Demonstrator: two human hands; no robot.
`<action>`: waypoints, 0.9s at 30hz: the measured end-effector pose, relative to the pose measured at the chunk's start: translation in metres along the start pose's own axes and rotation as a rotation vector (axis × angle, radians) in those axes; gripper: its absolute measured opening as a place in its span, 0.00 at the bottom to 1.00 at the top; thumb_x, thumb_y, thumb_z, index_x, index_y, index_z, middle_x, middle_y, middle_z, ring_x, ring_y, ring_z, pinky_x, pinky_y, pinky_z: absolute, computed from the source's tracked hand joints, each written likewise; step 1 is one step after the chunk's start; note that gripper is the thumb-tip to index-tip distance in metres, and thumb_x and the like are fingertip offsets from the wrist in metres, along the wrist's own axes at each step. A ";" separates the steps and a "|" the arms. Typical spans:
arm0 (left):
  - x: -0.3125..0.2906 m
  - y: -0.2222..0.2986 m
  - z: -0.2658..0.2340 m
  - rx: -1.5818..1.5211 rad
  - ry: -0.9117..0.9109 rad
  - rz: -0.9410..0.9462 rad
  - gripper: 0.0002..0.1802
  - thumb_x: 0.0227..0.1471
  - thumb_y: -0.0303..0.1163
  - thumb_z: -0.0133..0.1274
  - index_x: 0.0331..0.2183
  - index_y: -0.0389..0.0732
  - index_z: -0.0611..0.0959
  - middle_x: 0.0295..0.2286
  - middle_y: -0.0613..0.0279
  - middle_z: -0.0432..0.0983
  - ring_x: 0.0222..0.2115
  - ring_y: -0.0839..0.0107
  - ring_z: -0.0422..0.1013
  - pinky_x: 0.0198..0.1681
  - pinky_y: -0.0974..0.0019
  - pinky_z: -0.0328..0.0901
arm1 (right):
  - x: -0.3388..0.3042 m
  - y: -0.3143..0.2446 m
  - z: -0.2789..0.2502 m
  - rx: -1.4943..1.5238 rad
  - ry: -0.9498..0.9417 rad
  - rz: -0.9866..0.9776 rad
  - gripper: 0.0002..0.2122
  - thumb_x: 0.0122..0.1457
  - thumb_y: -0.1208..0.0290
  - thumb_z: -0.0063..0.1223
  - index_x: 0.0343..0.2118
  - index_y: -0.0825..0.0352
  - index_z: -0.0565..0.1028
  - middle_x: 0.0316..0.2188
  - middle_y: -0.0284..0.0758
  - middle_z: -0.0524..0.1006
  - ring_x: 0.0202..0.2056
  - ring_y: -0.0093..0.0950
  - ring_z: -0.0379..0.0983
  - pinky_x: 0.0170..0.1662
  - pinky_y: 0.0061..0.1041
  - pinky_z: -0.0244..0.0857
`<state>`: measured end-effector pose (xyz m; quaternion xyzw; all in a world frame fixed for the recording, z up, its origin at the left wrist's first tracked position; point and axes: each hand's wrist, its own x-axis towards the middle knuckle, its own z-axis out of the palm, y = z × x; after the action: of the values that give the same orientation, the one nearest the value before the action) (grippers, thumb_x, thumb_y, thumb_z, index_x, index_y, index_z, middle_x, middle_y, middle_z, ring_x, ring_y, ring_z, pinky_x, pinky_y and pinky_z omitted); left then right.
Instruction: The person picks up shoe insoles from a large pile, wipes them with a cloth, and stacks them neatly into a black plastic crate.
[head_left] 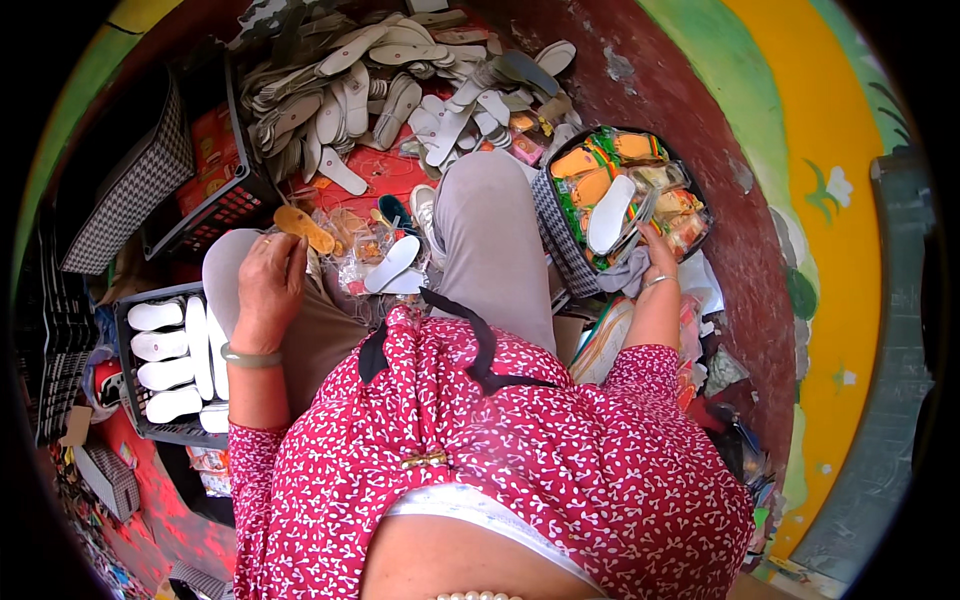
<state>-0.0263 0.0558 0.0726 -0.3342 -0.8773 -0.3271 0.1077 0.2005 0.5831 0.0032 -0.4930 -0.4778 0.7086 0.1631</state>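
Observation:
My left hand (pixel 272 278) is above my left knee, its fingers pressed together at the edge of an orange-tan insole (pixel 305 229). My right hand (pixel 657 258) is at the near right rim of a black-and-white checked basket (pixel 562 235), fingers bent. A crumpled grey cloth (pixel 625 272) hangs at its palm. Just left of its fingertips, a white insole (pixel 611 214) lies tilted over orange insoles in clear and green packaging (pixel 592 186). Between my feet, white insoles (pixel 392 263) rest on clear plastic wrappers (pixel 350 245), beside a dark teal insole (pixel 393 213).
A large heap of off-white insoles (pixel 352 100) spreads over the red floor ahead. At left stand a black crate (pixel 240 175) with red packs and a grey crate (pixel 130 385) of stacked white insoles. A painted wall (pixel 800 170) curves along the right.

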 end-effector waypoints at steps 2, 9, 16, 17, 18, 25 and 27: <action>0.001 0.000 0.000 0.002 -0.008 0.008 0.03 0.46 0.24 0.52 0.24 0.36 0.75 0.21 0.54 0.71 0.25 0.56 0.68 0.28 0.59 0.63 | 0.003 0.004 -0.008 0.010 -0.028 0.017 0.16 0.47 0.67 0.59 0.39 0.67 0.73 0.33 0.36 0.76 0.33 0.32 0.73 0.37 0.31 0.68; 0.001 0.000 0.002 -0.010 -0.016 0.015 0.04 0.47 0.24 0.52 0.24 0.35 0.74 0.21 0.53 0.69 0.24 0.56 0.66 0.28 0.60 0.61 | 0.027 0.022 -0.005 -0.148 0.020 0.056 0.19 0.45 0.63 0.64 0.38 0.68 0.73 0.32 0.35 0.77 0.31 0.30 0.74 0.34 0.30 0.68; 0.001 0.000 0.001 -0.001 -0.016 -0.005 0.03 0.46 0.25 0.52 0.24 0.36 0.75 0.21 0.54 0.71 0.25 0.56 0.68 0.28 0.60 0.63 | 0.078 0.037 -0.006 -0.970 0.323 -0.031 0.32 0.40 0.45 0.58 0.35 0.76 0.75 0.30 0.40 0.77 0.31 0.30 0.73 0.37 0.28 0.65; 0.001 0.001 0.000 -0.005 -0.012 -0.009 0.03 0.46 0.25 0.52 0.24 0.36 0.75 0.21 0.54 0.71 0.25 0.56 0.68 0.28 0.60 0.63 | 0.083 0.039 -0.006 -0.985 0.330 -0.023 0.28 0.41 0.51 0.60 0.35 0.76 0.75 0.30 0.40 0.77 0.29 0.30 0.72 0.34 0.29 0.65; 0.001 0.001 0.000 -0.001 -0.012 -0.006 0.04 0.46 0.25 0.53 0.24 0.36 0.74 0.21 0.54 0.71 0.25 0.56 0.68 0.28 0.59 0.63 | 0.088 0.039 -0.006 -1.001 0.339 -0.017 0.24 0.42 0.57 0.61 0.34 0.76 0.75 0.30 0.39 0.76 0.28 0.30 0.72 0.31 0.29 0.65; 0.000 0.000 0.000 0.008 -0.021 0.015 0.04 0.45 0.24 0.53 0.24 0.36 0.74 0.21 0.54 0.71 0.25 0.56 0.68 0.28 0.59 0.63 | 0.108 0.049 -0.023 -0.679 0.352 0.044 0.13 0.43 0.70 0.62 0.30 0.71 0.73 0.25 0.35 0.74 0.23 0.28 0.69 0.24 0.31 0.62; 0.000 0.001 -0.001 0.016 -0.023 0.020 0.04 0.45 0.24 0.52 0.24 0.36 0.74 0.21 0.54 0.71 0.25 0.56 0.68 0.28 0.60 0.63 | 0.101 0.052 -0.019 -0.524 0.323 0.024 0.11 0.43 0.73 0.61 0.29 0.70 0.72 0.24 0.35 0.74 0.22 0.28 0.68 0.23 0.31 0.62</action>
<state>-0.0251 0.0560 0.0736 -0.3459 -0.8778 -0.3149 0.1035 0.1827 0.6384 -0.0965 -0.6301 -0.6063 0.4756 0.0960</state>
